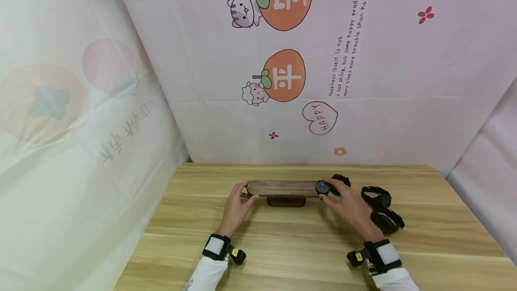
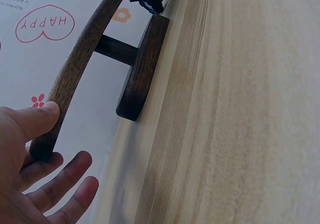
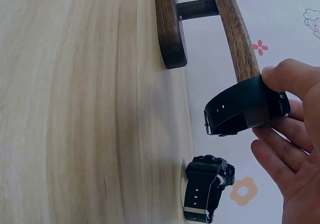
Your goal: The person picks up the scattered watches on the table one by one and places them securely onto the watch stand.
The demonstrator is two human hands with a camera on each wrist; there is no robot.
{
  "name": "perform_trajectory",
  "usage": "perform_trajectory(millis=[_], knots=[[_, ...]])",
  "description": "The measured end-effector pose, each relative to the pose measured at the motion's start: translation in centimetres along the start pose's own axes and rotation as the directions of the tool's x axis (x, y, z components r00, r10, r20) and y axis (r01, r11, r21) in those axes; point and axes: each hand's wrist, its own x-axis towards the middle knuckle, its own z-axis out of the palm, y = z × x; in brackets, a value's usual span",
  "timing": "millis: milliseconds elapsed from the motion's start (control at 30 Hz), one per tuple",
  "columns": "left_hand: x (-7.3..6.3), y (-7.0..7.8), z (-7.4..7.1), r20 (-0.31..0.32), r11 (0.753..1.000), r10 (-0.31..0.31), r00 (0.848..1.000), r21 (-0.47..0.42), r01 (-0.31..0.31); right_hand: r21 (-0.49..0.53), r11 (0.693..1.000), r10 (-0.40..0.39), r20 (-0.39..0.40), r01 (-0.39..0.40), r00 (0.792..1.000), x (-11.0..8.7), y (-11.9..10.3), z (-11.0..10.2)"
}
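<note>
A dark wooden display stand has a long rounded bar raised on a short post above a base. Its left end is pinched between the thumb and fingers of my left hand; the other fingers are spread below in the left wrist view. At the bar's right end, my right hand grips a black wristwatch between thumb and fingers. The watch's strap forms a loop around that end and hangs below it in the right wrist view. Its dark dial faces up in the head view.
More black watches lie on the wooden table: one behind my right hand, and two others to its right. A printed white cloth hangs behind the table's back edge, with another cloth at the left.
</note>
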Motion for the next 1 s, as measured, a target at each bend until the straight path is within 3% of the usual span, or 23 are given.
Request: perform_trajectory(millis=[333, 1000], knots=[[0.0, 0.0, 0.1, -0.008, 1.000, 0.006, 1.000, 0.001, -0.006, 0.038, 0.999, 0.019, 0.038, -0.020, 0.999, 0.0, -0.1, 0.2], [0.0, -0.1, 0.1, -0.007, 1.000, 0.009, 1.000, -0.010, -0.009, 0.035, 0.998, -0.055, -0.008, 0.055, 0.998, 0.5, -0.3, 1.2]])
